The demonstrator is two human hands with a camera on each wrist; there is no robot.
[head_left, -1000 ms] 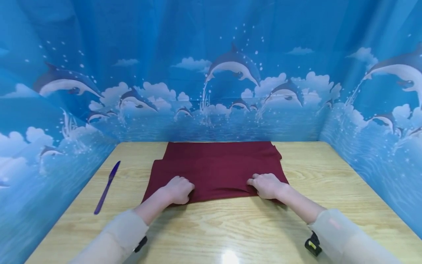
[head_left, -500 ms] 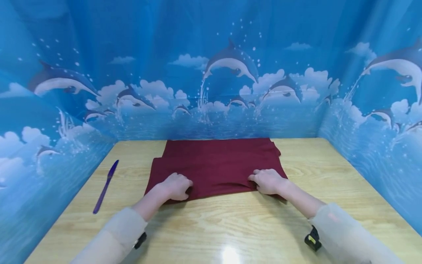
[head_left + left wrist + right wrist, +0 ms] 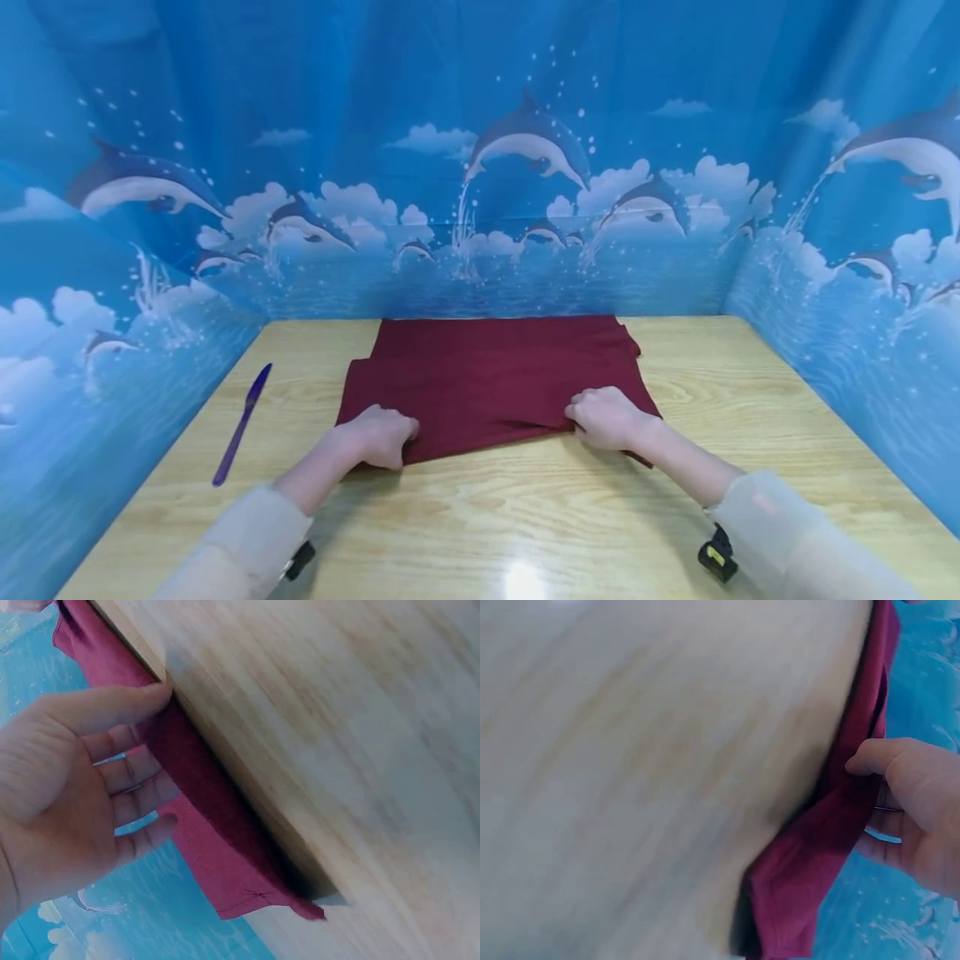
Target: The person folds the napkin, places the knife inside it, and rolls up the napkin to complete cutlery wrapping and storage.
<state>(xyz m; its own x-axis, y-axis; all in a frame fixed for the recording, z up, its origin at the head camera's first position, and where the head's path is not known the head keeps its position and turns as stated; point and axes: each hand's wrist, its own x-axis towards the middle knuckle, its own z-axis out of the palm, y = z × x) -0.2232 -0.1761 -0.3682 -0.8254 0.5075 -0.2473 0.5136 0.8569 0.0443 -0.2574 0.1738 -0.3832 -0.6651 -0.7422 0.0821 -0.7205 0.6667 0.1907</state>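
Observation:
A maroon cloth, apparently a garment folded over in layers, lies across the far middle of the table. My left hand holds its front edge near the left corner. In the left wrist view, the thumb of the left hand meets that edge while the curled fingers touch the fabric; a stitched hem shows at the cloth's end. Toward the front right, my right hand pinches the same edge. In the right wrist view, the cloth creases from the thumb of the right hand down to a loose corner.
A purple plastic knife lies on the wood-grain table to the left of the cloth. Blue dolphin-printed curtains stand along the back and both sides of the table.
My left hand has slid left along the cloth's front edge, closer to its left corner. The right hand stays almost where it was, and the cloth's front edge slants slightly more.

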